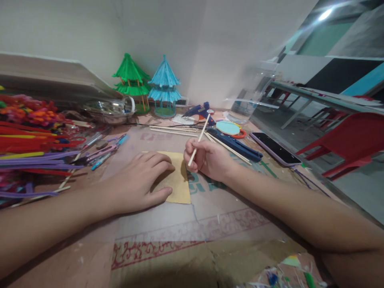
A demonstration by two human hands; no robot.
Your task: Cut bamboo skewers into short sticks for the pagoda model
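Left hand (150, 176), left forearm (72, 218) bare; right hand (211, 160), right forearm (279, 200) likewise.

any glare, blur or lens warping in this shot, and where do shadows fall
Head view: a lamp flares into a streak at upper right; head view: the red chair leans, probably wide-lens distortion or camera tilt; head view: the clear plastic container looks smeary, its edges hard to make out; head view: the left hand shades part of the yellow sheet.

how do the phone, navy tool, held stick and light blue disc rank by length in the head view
Longest first:
1. Phone and navy tool: too alike to rank
2. Stick in the right hand
3. Light blue disc
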